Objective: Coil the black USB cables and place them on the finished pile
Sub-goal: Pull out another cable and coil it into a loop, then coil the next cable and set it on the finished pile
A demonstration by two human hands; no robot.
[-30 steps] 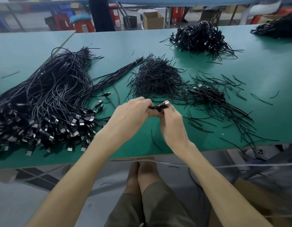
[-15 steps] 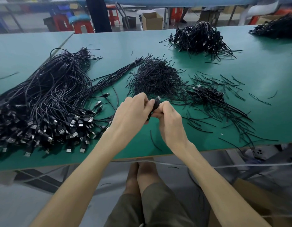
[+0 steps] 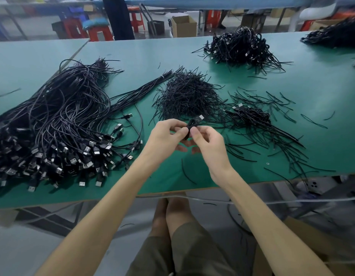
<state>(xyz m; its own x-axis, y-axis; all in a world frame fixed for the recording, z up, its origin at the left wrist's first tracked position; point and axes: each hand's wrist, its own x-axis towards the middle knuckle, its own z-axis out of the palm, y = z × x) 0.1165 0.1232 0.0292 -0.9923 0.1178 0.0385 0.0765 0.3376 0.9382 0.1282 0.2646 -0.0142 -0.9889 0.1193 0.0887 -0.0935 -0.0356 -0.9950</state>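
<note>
A small coiled black USB cable [image 3: 192, 124] is held above the green table [image 3: 132, 56], its silver plug pointing up and right. My left hand [image 3: 166, 136] pinches the coil from the left, and my right hand [image 3: 208, 142] pinches it from the right. A big heap of uncoiled black USB cables [image 3: 53, 126] lies at the left, plugs toward the front edge. The finished pile of coiled cables [image 3: 240, 46] sits at the far side of the table. A few coiled cables [image 3: 250, 114] lie just right of my hands.
A mound of short black twist ties [image 3: 188, 94] sits behind my hands, with loose ties [image 3: 282, 148] scattered to the right. Another cable pile [image 3: 335, 34] lies at the far right. Stools and a cardboard box [image 3: 182, 25] stand beyond the table. My knees are below the front edge.
The coil has turned upright between my fingers, its plug now pointing up. My hands have drawn slightly apart and my fingers have loosened around it.
</note>
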